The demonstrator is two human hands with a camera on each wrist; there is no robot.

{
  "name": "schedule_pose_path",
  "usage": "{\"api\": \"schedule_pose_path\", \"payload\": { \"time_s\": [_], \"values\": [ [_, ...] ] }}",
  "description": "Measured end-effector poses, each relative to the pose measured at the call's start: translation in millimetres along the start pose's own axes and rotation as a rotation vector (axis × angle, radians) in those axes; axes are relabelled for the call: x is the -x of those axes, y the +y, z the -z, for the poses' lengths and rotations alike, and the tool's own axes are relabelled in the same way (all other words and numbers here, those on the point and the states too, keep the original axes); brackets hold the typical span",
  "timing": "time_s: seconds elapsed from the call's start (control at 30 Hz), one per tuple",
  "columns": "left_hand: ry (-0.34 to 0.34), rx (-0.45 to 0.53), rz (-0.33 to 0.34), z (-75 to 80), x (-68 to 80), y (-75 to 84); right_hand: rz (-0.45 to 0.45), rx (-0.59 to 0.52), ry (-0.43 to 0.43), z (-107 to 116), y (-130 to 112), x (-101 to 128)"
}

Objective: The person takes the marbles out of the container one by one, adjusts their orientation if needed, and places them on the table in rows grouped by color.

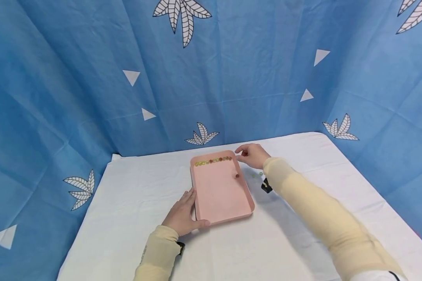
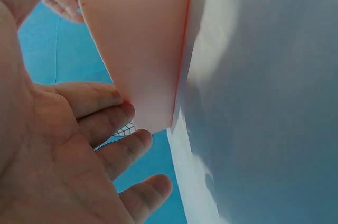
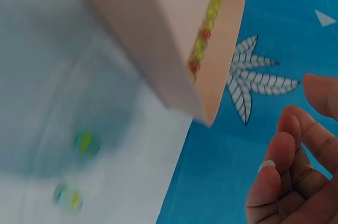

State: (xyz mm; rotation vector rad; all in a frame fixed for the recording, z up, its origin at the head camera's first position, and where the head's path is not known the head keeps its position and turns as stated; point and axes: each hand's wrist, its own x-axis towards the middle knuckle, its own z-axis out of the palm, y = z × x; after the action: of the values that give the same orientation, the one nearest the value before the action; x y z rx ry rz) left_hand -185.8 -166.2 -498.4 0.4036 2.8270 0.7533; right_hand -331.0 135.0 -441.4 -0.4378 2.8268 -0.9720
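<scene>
A: Head view, centre of frame: pink tray (image 1: pixel 220 191) flat on the white worktop (image 1: pixel 126 195). Left hand (image 1: pixel 183 214) at its lower-left corner, fingers straight along the tray's left edge, thumb against the near rim.

B: Gripping it?

A: No, fingers relaxed, just resting against it. Left wrist view confirms: fingers (image 2: pixel 100 100) spread, tips touching the tray (image 2: pixel 137 34) corner. That view shows no marbles at all, only the tray's outer wall.

B: Right hand?

A: Right hand (image 1: pixel 252 155) at the tray's upper-right corner in the head view, fingers loosely curled, nothing visibly held. Right wrist view: fingers (image 3: pixel 288 174) lower right of frame, bent, apart from the tray (image 3: pixel 158 39), empty.

B: Marbles?

A: Row of marbles (image 1: pixel 213 160) along the tray's far wall, yellow-green and reddish. One red marble (image 1: pixel 237 175) alone near the right wall. Loose marbles (image 1: pixel 256 174) on the worktop just right of the tray, under the forearm.

B: Wrist view add anything?

A: Right wrist view shows the row (image 3: pixel 203 34) in the tray, and two blurred loose marbles (image 3: pixel 85 143) lower left. Blue leaf-print backdrop (image 1: pixel 211 70) behind.
</scene>
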Motion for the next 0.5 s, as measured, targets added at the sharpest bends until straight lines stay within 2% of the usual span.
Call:
{"api": "schedule_pose_path", "payload": {
  "time_s": [0.5],
  "values": [
    [-0.01,0.008,-0.017,4.5,-0.2,2.3,0.022,-0.038,-0.095,-47.9,-49.3,-41.6]
  ]
}}
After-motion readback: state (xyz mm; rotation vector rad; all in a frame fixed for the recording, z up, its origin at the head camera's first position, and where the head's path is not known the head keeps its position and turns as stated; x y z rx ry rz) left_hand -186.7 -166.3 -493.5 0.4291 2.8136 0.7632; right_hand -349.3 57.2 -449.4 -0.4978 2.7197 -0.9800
